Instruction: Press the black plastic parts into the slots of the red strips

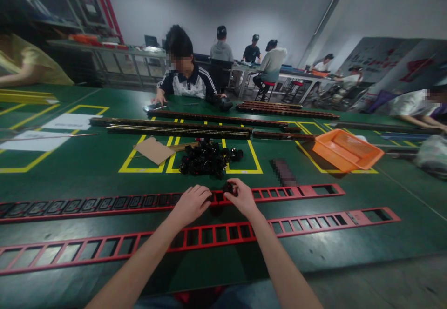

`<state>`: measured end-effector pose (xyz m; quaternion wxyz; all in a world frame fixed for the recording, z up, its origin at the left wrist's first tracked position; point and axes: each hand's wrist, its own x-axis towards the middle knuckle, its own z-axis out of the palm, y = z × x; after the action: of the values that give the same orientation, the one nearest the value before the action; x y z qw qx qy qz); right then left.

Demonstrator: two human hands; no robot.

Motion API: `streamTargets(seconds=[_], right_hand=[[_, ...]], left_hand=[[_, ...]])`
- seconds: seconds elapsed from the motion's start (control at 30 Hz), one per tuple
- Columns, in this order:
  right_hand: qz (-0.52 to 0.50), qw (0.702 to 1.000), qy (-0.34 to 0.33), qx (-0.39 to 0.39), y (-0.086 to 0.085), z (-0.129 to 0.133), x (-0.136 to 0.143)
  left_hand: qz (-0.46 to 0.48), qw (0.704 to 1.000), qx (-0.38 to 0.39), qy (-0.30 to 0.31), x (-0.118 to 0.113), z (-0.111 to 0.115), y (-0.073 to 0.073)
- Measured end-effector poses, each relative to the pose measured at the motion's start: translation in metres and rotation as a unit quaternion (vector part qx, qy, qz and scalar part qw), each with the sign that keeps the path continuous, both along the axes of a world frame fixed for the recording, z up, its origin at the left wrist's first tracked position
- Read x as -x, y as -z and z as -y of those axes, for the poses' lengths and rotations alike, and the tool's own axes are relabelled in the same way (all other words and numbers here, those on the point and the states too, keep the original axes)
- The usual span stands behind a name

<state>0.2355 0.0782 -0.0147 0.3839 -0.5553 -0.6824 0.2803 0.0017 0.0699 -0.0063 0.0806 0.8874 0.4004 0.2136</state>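
Two long red frames with rows of rectangular openings lie across the green table, a farther red frame (279, 192) and a nearer red frame (220, 234). Black square parts (104, 204) fill the farther frame's left openings. My right hand (241, 197) pinches a small black part (228, 188) just over that frame. Beside it, my left hand (193, 203) rests at the frame with curled fingers; whatever lies under its fingertips is too dark to make out. A pile of black parts (206, 158) sits beyond both hands.
An orange basket (344, 153) stands at the right. Brown cardboard (153, 151) lies left of the pile. Long dark strips (178, 130) stretch across the table behind. A person (186, 74) sits opposite, with others at the sides and back.
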Motion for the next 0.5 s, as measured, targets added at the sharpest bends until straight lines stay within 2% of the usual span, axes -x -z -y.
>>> streamTargets(seconds=[0.5], right_hand=[[0.023,0.998,-0.027,-0.060,0.0030,0.0027,0.0005]], left_hand=[[-0.003,1.000,0.005,-0.004,0.0002,0.0010,-0.0025]])
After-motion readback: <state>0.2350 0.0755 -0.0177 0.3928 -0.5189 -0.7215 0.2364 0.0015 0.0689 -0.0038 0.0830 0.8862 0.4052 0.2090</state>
